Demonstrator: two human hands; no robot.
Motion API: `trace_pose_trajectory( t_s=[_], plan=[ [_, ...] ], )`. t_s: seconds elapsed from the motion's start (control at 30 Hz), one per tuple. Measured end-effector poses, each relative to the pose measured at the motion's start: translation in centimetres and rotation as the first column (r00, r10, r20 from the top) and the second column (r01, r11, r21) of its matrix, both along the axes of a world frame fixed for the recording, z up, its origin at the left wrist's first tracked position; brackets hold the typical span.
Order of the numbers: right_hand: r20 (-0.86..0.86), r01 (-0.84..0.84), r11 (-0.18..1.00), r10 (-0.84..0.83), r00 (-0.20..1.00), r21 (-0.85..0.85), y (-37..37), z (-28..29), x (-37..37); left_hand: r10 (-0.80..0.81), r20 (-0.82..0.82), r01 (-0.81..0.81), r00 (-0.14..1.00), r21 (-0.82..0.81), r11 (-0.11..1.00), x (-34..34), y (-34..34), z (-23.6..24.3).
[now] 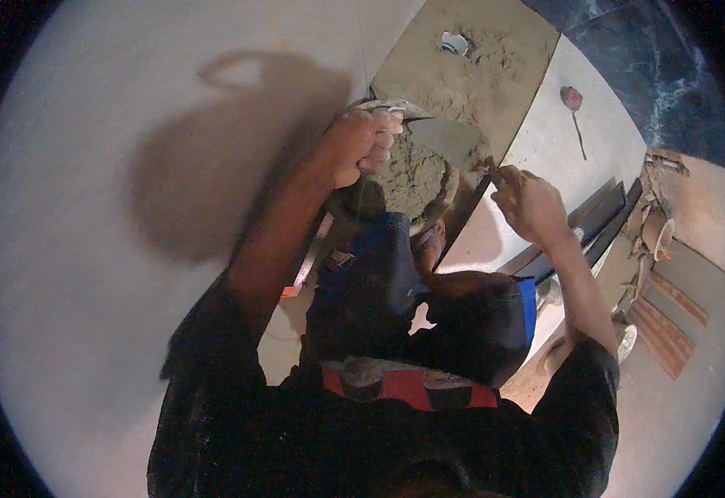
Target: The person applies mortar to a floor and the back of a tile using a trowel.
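Note:
My left hand [364, 145] is closed on the rim of a round bucket [450, 199] that holds grey-brown wet mortar [412, 178]. The bucket tilts a little, in front of my knees. In my right hand [530, 203] is the handle of a trowel; its flat grey blade [450, 139] reaches over the mortar at the bucket's far side. Beyond the bucket lies a bed of spread mortar [495, 79], smooth in parts and rough in others. A round pale-edged opening [454, 43] shows in it.
A pale wall [89, 249] with my shadow rises on the left. Right of the mortar bed are a white tile [545, 137] with a small reddish thing [571, 100] on it, and dark veined tiles [628, 50]. A long dark bar [603, 212] and a pinkish container [658, 234] lie farther right.

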State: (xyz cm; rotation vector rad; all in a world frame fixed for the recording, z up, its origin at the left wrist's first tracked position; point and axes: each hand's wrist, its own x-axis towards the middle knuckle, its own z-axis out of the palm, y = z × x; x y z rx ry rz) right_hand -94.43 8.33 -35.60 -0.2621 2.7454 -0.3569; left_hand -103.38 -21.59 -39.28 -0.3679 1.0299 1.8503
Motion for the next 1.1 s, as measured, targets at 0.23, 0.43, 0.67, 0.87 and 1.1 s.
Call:
trace_pose_trajectory(
  t_s=[0.23, 0.43, 0.67, 0.87, 1.1],
  plan=[
    [0.012, -0.193, 0.96, 0.195, 0.981, 0.201, -3.4, -0.9, 0.4, -0.112, -0.013, 0.113, 0.994, 0.125, 0.986, 0.5, -0.9, -3.2],
    [-0.003, -0.326, 0.886, 0.345, 0.939, -0.33, -4.0, -10.6, 1.4, -0.169, 0.077, 0.14, 0.983, 0.296, 0.945, 0.8, 0.3, -4.7],
    [0.457, 0.204, 0.838, 0.06, 0.888, -0.506, -6.8, -5.7, 1.2, -0.086, 0.064, 0.076, 0.994, 0.147, 0.986, 0.2, -0.2, -2.2],
    [0.471, 0.253, 0.86, -0.017, 0.882, -0.442, -4.4, -2.4, 0.4, -0.096, 0.047, 0.096, 0.994, -0.008, 0.995, -0.4, -1.1, -1.8],
    [0.699, 0.673, 0.519, -0.186, 0.691, -0.527, 2.9, -2.0, 1.8, -0.119, -0.008, 0.119, 0.993, -0.007, 0.993, -1.1, -1.5, -2.5]
  ],
)
